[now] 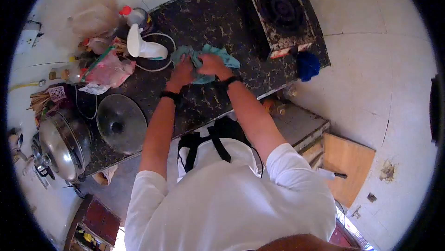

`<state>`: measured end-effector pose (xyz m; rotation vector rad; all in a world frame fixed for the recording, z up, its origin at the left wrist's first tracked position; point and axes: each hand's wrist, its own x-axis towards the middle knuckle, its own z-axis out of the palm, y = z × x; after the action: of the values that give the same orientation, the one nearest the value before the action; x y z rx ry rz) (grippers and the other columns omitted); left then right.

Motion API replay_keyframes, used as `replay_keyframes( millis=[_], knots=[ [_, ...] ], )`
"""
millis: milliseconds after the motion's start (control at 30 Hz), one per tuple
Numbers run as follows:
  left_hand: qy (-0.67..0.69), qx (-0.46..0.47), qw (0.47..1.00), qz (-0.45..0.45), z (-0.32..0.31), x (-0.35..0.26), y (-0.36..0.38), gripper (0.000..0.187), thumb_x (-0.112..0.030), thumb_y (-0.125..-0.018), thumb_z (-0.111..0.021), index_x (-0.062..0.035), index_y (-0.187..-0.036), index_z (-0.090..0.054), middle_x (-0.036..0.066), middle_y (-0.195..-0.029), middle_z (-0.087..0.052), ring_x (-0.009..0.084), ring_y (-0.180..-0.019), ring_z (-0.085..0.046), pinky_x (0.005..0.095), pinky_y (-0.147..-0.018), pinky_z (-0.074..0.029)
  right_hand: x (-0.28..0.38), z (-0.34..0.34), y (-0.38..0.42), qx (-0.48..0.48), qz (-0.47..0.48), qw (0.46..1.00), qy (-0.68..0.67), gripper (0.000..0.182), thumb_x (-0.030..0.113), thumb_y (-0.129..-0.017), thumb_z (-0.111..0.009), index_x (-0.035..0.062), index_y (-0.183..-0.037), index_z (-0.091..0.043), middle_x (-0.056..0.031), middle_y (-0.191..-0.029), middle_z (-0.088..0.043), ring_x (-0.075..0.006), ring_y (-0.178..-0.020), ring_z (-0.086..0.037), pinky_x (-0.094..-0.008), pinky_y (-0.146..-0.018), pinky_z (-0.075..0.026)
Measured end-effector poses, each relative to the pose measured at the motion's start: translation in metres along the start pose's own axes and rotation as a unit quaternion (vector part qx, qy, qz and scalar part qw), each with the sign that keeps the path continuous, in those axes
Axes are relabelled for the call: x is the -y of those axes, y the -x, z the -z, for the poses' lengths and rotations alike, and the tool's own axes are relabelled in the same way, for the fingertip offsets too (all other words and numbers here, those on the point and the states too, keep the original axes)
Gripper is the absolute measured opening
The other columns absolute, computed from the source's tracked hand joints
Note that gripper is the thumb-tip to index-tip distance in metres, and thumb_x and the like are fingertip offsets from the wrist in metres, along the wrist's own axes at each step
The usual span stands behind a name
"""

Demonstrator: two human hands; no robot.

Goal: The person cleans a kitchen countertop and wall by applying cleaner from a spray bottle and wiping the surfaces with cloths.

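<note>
A crumpled teal cloth lies on the dark, gold-veined countertop. My left hand is on the cloth's left part, with its fingers bent into the folds. From the right, my right hand grips the bunched middle of the same cloth; some of its fingertips are hidden. Both wrists wear black bands. Close to the left of my hands is a white pistol-shaped appliance with a teal end, and a white cord loops beside it.
A rusty gas stove stands at the far right, with a blue cloth by its corner. Leftward are a red-capped bottle, plastic bags, a round lid and a lidded steel pot. A wooden board leans low right.
</note>
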<state>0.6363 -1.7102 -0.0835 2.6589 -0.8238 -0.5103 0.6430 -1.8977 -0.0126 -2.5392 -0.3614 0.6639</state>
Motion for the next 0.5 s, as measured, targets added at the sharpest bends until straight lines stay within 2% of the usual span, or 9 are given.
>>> replay_keyframes(
  millis=[33, 100, 133, 167, 267, 367, 400, 433, 500],
  knots=[
    [0.043, -0.025, 0.999, 0.006, 0.012, -0.015, 0.007, 0.050, -0.022, -0.071, -0.074, 0.0038, -0.111, -0.059, 0.026, -0.145, -0.035, 0.0472, -0.137, -0.027, 0.0538, -0.109, -0.031, 0.000, -0.002, 0.004, 0.008, -0.011, 1.000, -0.005, 0.058, 0.032, -0.061, -0.076, 0.0090, -0.113, -0.063, -0.0203, -0.108, -0.066, -0.0374, -0.096, -0.064, -0.0437, -0.079, -0.051],
    [0.130, -0.076, 0.989, 0.012, 0.043, -0.048, 0.021, 0.053, -0.020, -0.072, -0.074, 0.0025, -0.116, -0.054, 0.024, -0.149, -0.031, 0.0469, -0.138, -0.025, 0.0572, -0.109, -0.030, -0.006, 0.012, -0.010, 0.010, -0.061, 0.989, -0.134, 0.049, 0.033, -0.062, -0.075, 0.0051, -0.102, -0.068, -0.0171, -0.086, -0.069, -0.0328, -0.080, -0.067, -0.0405, -0.070, -0.051],
    [0.127, -0.078, 0.987, 0.051, 0.034, -0.046, 0.016, 0.053, -0.020, -0.072, -0.074, 0.0003, -0.116, -0.053, 0.023, -0.150, -0.028, 0.0465, -0.139, -0.022, 0.0587, -0.110, -0.027, -0.015, 0.006, -0.015, -0.002, -0.066, 0.982, -0.179, 0.046, 0.036, -0.066, -0.072, 0.0025, -0.097, -0.069, -0.0146, -0.080, -0.069, -0.0263, -0.071, -0.066, -0.0387, -0.066, -0.050],
    [0.124, -0.080, 0.985, 0.092, 0.027, -0.045, 0.016, 0.053, -0.019, -0.072, -0.075, -0.0019, -0.117, -0.052, 0.021, -0.152, -0.026, 0.0460, -0.140, -0.020, 0.0601, -0.110, -0.024, -0.024, -0.001, -0.014, -0.007, -0.066, 0.982, -0.178, 0.046, 0.036, -0.066, -0.072, 0.0025, -0.097, -0.069, -0.0146, -0.080, -0.069, -0.0263, -0.071, -0.066, -0.0387, -0.066, -0.050],
    [0.236, -0.075, 0.966, 0.075, 0.006, -0.031, 0.020, 0.053, -0.020, -0.072, -0.077, -0.0072, -0.117, -0.050, 0.020, -0.155, -0.020, 0.0445, -0.142, -0.016, 0.0596, -0.112, -0.019, -0.013, 0.017, 0.033, 0.096, -0.179, 0.933, -0.296, 0.046, 0.041, -0.071, -0.069, -0.0003, -0.091, -0.069, -0.0121, -0.073, -0.065, -0.0212, -0.065, -0.059, -0.0361, -0.061, -0.047],
    [0.273, -0.049, 0.960, 0.032, 0.015, -0.047, 0.053, 0.049, -0.019, -0.076, -0.076, -0.0100, -0.117, -0.051, 0.021, -0.155, -0.019, 0.0418, -0.144, -0.013, 0.0564, -0.114, -0.016, -0.034, -0.045, 0.065, 0.005, -0.147, 0.930, -0.337, 0.040, 0.042, -0.074, -0.070, 0.0021, -0.076, -0.069, -0.0136, -0.064, -0.062, -0.0231, -0.061, -0.058, -0.0400, -0.059, -0.046],
    [0.275, -0.045, 0.960, 0.033, 0.008, -0.052, 0.070, 0.049, -0.019, -0.076, -0.076, -0.0100, -0.117, -0.051, 0.021, -0.155, -0.019, 0.0418, -0.144, -0.013, 0.0564, -0.114, -0.016, -0.010, -0.031, 0.087, 0.053, -0.256, 0.920, -0.293, 0.049, 0.043, -0.071, -0.069, -0.0029, -0.087, -0.068, -0.0133, -0.080, -0.066, -0.0222, -0.072, -0.059, -0.0384, -0.063, -0.048],
    [0.316, -0.028, 0.948, 0.013, -0.002, -0.055, 0.085, 0.048, -0.018, -0.078, -0.074, -0.0105, -0.120, -0.051, 0.020, -0.156, -0.019, 0.0394, -0.145, -0.012, 0.0523, -0.115, -0.016, -0.009, -0.046, 0.106, 0.053, -0.257, 0.919, -0.296, 0.049, 0.043, -0.071, -0.069, -0.0029, -0.087, -0.068, -0.0133, -0.080, -0.066, -0.0222, -0.072, -0.059, -0.0384, -0.063, -0.048],
    [0.446, 0.025, 0.894, 0.016, -0.017, -0.055, 0.114, 0.049, -0.016, -0.083, -0.070, -0.0115, -0.127, -0.049, 0.018, -0.156, -0.019, 0.0334, -0.146, -0.014, 0.0436, -0.116, -0.018, -0.008, -0.069, 0.125, 0.072, -0.119, 0.932, -0.334, 0.053, 0.045, -0.069, -0.071, -0.0048, -0.088, -0.067, -0.0188, -0.085, -0.068, -0.0292, -0.075, -0.064, -0.0426, -0.068, -0.050]
  ],
)
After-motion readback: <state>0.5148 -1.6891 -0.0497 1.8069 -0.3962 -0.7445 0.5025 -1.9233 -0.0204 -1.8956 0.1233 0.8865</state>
